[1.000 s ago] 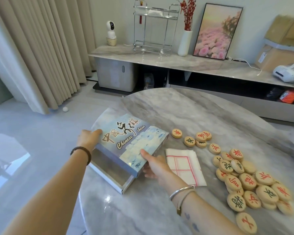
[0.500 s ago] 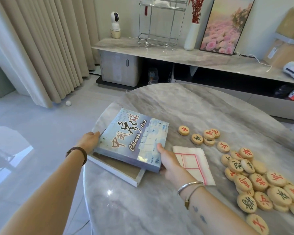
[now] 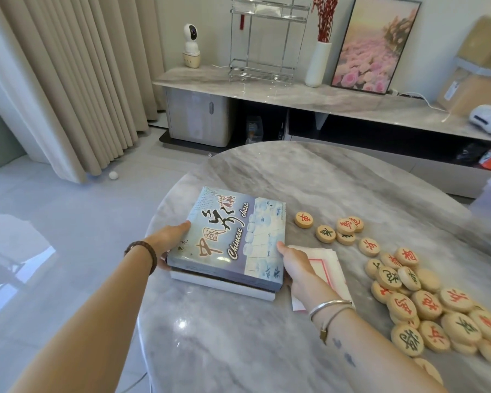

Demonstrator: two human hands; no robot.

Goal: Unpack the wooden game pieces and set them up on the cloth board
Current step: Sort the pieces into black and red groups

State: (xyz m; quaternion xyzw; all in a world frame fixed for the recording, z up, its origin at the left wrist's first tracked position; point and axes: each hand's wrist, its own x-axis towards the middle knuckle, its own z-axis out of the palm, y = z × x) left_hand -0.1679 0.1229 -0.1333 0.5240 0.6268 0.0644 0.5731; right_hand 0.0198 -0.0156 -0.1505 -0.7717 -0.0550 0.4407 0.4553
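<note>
Both hands hold the lid (image 3: 233,236) of the game box at the near left of the round marble worktop (image 3: 323,180). The left hand (image 3: 170,239) grips the lid's left edge, its fingers tucked under and out of sight. The right hand (image 3: 295,262) grips the right edge near the near corner, thumb on top and the other fingers hidden below. The lid lies almost square over the base (image 3: 221,285), whose pale rim shows along the near side just beneath it; whether the lid is fully seated cannot be told.

The cloth (image 3: 329,268) lies folded on the worktop just right of the box, partly under the right wrist, with red lines showing on its white face. The pieces (image 3: 425,304), round wooden discs marked in red or dark characters, lie loose on the right of the worktop. Most are heaped at the near right, and a few lie in a loose row farther off, near the box's far right corner. None of them is on the cloth.

The left wrist wears a dark braided band (image 3: 142,251), the right wrist two thin bangles (image 3: 330,306).

Beyond the worktop a long sideboard (image 3: 267,92) carries a small camera (image 3: 191,45), a wire rack (image 3: 264,38), a white vase (image 3: 318,63) and a picture (image 3: 372,46) of pink flowers.
</note>
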